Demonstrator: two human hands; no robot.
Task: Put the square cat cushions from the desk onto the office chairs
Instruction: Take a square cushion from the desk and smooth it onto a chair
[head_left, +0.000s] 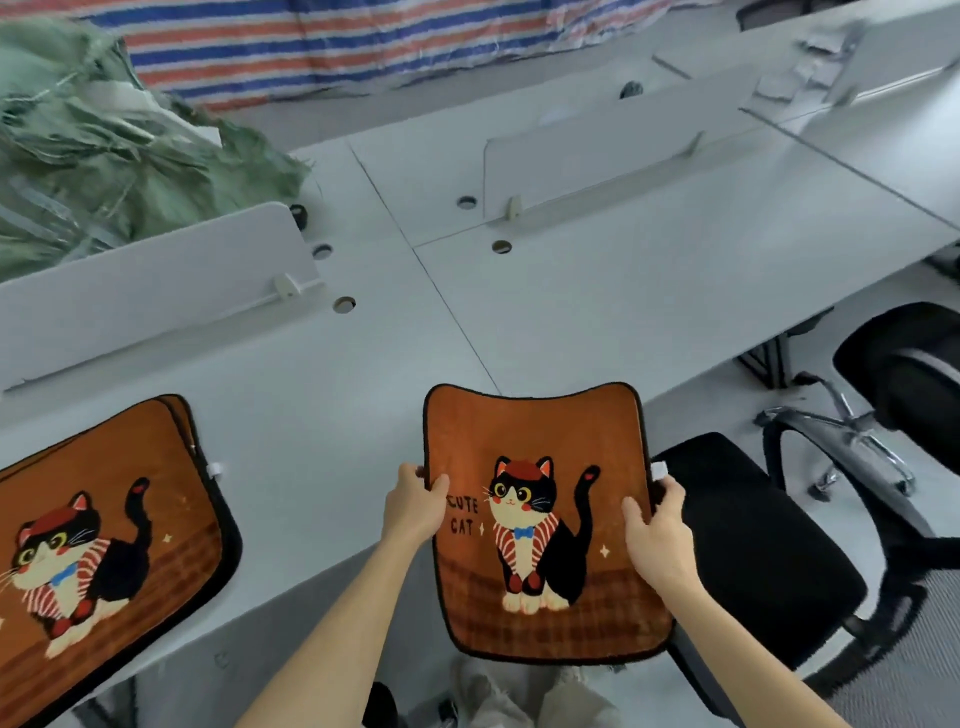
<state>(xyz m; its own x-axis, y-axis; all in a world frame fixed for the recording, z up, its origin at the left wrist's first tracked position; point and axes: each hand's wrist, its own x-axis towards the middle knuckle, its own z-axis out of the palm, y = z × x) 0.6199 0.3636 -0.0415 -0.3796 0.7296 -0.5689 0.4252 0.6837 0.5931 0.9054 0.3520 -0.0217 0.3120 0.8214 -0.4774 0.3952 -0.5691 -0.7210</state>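
Standing in an office, facing joined grey desks (597, 312) with cable holes (344, 304), low divider screens (587, 150) and black swivel chairs (753, 545).

The orange square cat cushion (540, 519) hangs between the left hand (415, 506) at its left edge and the right hand (657, 530) at its right edge, before the white bench's (571, 291) near edge. The black office chair seat (753, 545) is just right of it. A stack of orange cat cushions (104, 545) lies on the bench at near left, with a grey divider panel (156, 280) behind it.

Cushion stack (104, 545) cut off at left edge, chair seat (753, 545) partly behind held cushion (540, 519)
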